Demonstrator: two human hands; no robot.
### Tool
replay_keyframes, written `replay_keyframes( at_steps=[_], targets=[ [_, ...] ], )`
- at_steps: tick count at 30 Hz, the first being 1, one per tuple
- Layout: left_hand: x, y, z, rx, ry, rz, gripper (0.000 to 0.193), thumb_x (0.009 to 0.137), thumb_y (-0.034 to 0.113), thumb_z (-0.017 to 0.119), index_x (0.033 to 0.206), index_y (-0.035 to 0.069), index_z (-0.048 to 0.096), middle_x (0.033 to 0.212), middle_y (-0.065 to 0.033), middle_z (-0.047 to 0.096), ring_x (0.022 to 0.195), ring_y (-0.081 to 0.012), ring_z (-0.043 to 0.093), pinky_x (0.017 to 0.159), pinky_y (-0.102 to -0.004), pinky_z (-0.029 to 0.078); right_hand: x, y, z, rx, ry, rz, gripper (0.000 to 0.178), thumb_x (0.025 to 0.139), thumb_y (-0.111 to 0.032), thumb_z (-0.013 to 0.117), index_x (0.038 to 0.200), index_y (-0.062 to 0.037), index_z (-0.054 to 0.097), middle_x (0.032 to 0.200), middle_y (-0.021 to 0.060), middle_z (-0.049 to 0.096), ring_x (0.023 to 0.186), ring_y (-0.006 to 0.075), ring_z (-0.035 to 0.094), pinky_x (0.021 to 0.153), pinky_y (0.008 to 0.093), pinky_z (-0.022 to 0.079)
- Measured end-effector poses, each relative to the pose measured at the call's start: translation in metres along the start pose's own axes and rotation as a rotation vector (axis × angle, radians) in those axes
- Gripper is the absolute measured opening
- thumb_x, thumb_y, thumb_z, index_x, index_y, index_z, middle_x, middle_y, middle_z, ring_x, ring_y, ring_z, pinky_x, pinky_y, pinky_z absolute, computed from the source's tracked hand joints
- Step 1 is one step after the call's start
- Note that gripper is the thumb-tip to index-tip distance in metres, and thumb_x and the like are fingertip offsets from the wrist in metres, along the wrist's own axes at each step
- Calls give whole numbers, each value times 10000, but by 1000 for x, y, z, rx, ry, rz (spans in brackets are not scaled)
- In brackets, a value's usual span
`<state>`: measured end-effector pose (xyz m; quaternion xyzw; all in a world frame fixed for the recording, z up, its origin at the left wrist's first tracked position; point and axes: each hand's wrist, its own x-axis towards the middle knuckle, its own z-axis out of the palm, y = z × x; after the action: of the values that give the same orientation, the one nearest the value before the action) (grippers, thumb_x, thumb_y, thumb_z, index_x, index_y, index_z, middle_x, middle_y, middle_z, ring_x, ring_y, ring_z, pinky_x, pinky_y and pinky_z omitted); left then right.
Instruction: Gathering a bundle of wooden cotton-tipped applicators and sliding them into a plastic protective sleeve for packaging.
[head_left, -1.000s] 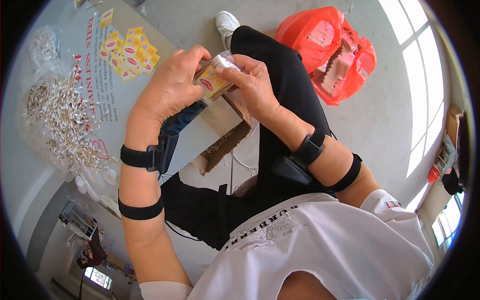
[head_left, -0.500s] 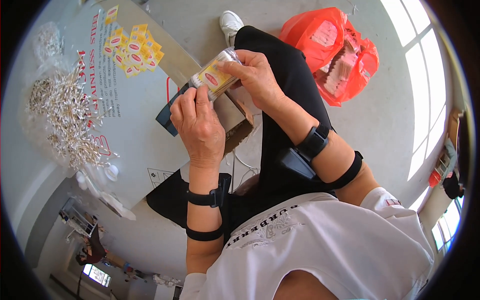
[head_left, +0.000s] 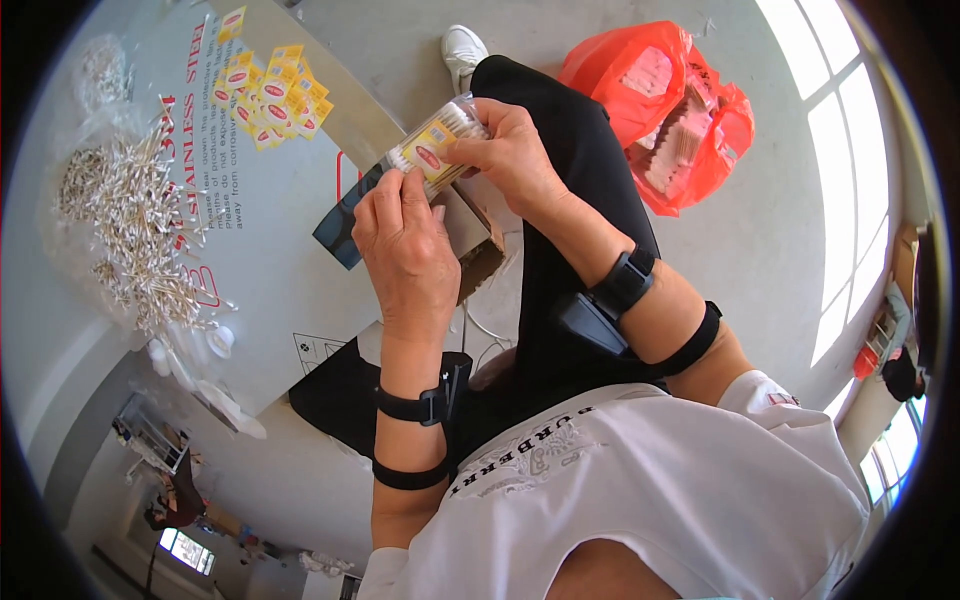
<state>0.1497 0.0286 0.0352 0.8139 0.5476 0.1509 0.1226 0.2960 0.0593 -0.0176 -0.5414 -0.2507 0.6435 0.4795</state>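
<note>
Two hands meet on one small clear tub (head_left: pixel 436 148) packed with cotton swabs, held up in the air over the near edge of the tabletop (head_left: pixel 270 240) and above the person's lap. The tub is a see-through cylinder; the white swab tips show as a tight pale mass at its far end, and a yellow label with a red oval wraps its side. Its long axis runs slantwise, from lower left up to upper right in the view, with the swab-tip end pointing up and away toward the right. The right hand (head_left: pixel 512 160) has its grip clenched around that upper end, fingers curled over the top. The left hand (head_left: pixel 405 250) pinches the lower end, fingertips pressed on the label near the bottom rim. Loose swabs (head_left: pixel 140 230) lie heaped on the tabletop well to the left, and a cluster of yellow labels (head_left: pixel 275 95) lies farther up it. On the floor to the right sits a red plastic bag (head_left: pixel 670 110).
</note>
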Motion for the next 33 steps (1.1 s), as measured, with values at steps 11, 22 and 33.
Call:
replay_keyframes(
  at_steps=[11,22,33],
  targets=[
    [47,-29,-15,-334,-101,-91,191,730,-61,691,885,0,599,893,-111,609,844,-309,593,724,-392,504,-6,-9,5,-31,-1,-29,279,735,-19,738,998,11,651,860,28,661,745,95,608,667,240,498],
    [72,-30,-22,-179,-376,-27,106,740,-30,647,751,-25,541,756,-148,563,748,-354,582,671,-449,490,-5,-6,-5,35,-35,7,235,783,-16,642,1009,45,656,889,68,675,777,128,632,690,268,530],
    [74,-30,-18,-86,-301,168,91,724,-33,633,747,-6,549,770,-146,587,793,-363,595,668,-458,488,-4,-6,-3,-45,-16,-23,185,795,-33,660,965,39,666,838,48,669,733,107,616,664,257,518]
  ],
)
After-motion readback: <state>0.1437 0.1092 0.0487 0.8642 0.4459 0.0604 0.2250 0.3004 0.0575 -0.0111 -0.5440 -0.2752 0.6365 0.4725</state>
